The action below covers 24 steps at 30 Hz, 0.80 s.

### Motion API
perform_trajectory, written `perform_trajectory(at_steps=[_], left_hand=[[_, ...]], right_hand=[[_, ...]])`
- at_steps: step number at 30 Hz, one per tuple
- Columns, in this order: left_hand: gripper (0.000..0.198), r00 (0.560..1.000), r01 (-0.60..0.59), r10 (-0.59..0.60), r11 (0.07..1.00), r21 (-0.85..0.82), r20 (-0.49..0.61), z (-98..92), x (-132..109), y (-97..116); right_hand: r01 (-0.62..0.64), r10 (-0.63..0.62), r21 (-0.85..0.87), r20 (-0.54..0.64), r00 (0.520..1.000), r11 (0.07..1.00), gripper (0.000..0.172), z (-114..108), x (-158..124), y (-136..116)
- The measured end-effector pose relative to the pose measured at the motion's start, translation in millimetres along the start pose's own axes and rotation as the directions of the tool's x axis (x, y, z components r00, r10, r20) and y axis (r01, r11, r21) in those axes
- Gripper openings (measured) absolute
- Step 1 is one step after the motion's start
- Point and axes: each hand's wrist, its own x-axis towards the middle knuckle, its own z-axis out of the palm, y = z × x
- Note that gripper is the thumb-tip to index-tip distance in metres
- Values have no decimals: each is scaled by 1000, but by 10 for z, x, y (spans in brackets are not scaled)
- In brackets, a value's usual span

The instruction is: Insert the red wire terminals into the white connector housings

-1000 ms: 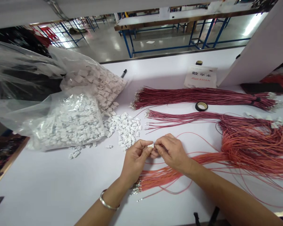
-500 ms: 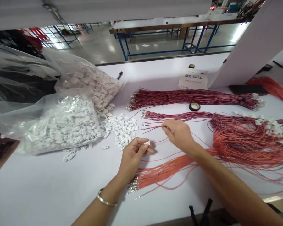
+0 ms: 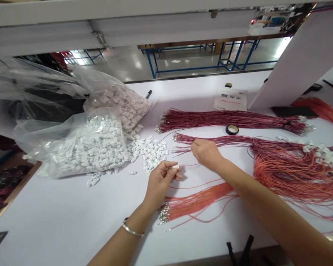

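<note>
My left hand (image 3: 161, 181) pinches a small white plastic connector (image 3: 175, 167) above the white table (image 3: 72, 218); a thin red wire runs from it to the right. My right hand (image 3: 207, 153) reaches to the tips of a loose dark red wire bundle (image 3: 211, 140), fingers curled on the wire ends; whether one is gripped is hidden. A pile of loose white connectors (image 3: 151, 151) lies just left of both hands. An orange wire bundle (image 3: 194, 203) with metal terminals lies under my wrists.
Two clear plastic bags of white connectors (image 3: 91, 144) sit at the left. A tied dark red wire bundle (image 3: 233, 119), a black tape roll (image 3: 232, 129), a white packet (image 3: 231, 99) and a black marker (image 3: 148, 94) lie further back. A tangled orange wire heap (image 3: 296, 170) fills the right.
A second ago both hands met at the connector. My right hand has since left it and moved up to the dark red wire ends, while my left hand keeps holding the connector.
</note>
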Motion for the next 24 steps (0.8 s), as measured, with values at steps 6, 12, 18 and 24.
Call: perform_trajectory(at_steps=[6, 12, 18, 24], left_hand=[[25, 1000, -13, 13, 1000, 7, 6, -9, 7, -35], [24, 1000, -25, 24, 999, 28, 12, -18, 1, -30], [23, 999, -30, 28, 998, 47, 40, -30, -11, -43], [22, 998, 6, -12, 997, 83, 68, -9, -33, -21]], right_hand=[[-90, 122, 142, -238, 964, 986, 19, -3, -143, -17], [-65, 139, 419, -150, 979, 905, 6, -225, -204, -298], [14, 159, 684, -189, 969, 729, 10, -261, -375, -487], [-251, 327, 801, 74, 942, 544, 12, -204, -458, -441]])
